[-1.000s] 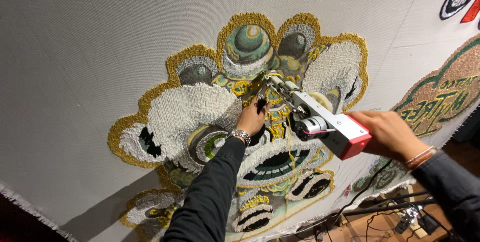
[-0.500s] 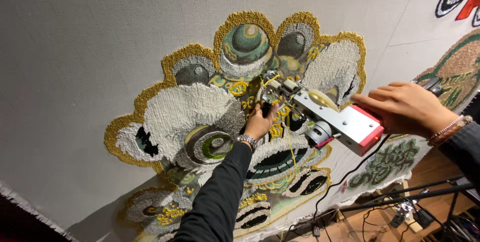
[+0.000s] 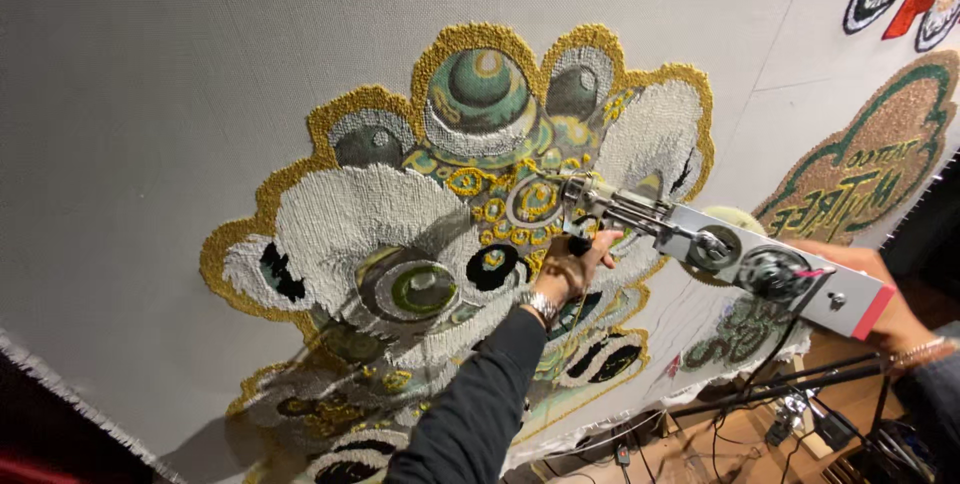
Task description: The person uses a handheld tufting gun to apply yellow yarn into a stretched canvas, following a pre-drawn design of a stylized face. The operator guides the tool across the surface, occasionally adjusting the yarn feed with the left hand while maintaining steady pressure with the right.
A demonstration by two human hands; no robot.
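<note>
Nearest the camera, at the lower right, the right hand (image 3: 880, 294) is wrapped around the rear of a long silver metal tufting gun with a red end cap (image 3: 735, 256); the tool's body hides most of the fingers, but the hold looks closed and firm. From that hand the gun's long axis runs up and to the left, its needle end meeting the cloth just above the left hand (image 3: 578, 266). The left hand, reaching forward on a dark-sleeved arm with a metal wristwatch (image 3: 541, 304), is curled shut on a small black knob-like handle under the gun's front, so it is the hand closer to the working tip. Beyond both hands stands the stretched pale grey backing cloth (image 3: 150, 94), upright and filling the view, carrying a big tufted lion-dance face in white, gold and green yarn (image 3: 400, 244); the needle touches it among small gold rings near the middle. Farther right of the right hand hangs a green and tan tufted emblem (image 3: 870, 164), and below it dark stand legs and cables (image 3: 790, 394) sit on a wooden floor.
</note>
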